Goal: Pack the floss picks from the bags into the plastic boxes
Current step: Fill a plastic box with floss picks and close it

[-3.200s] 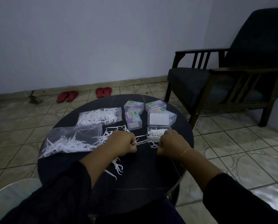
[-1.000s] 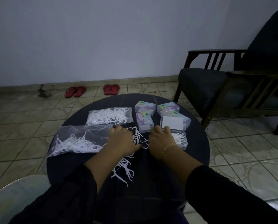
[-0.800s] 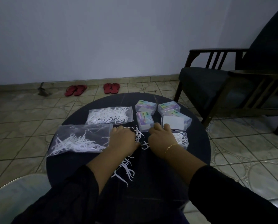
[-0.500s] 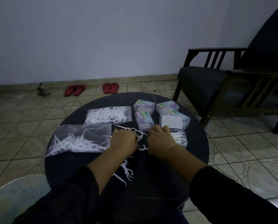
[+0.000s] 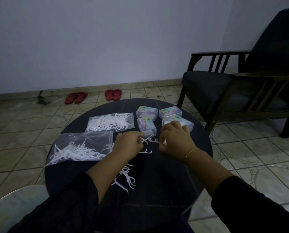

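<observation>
While the left hand pinches floss picks over the table, the right hand, fingers curled, hides the open box; its grip is unclear.

A round dark tabletop stands on a tiled floor. A dark wooden armchair with a dark cushion sits to the right, near the table. Two pairs of red sandals lie by the pale wall, well apart from the table. A small dark tool rests left of them.
</observation>
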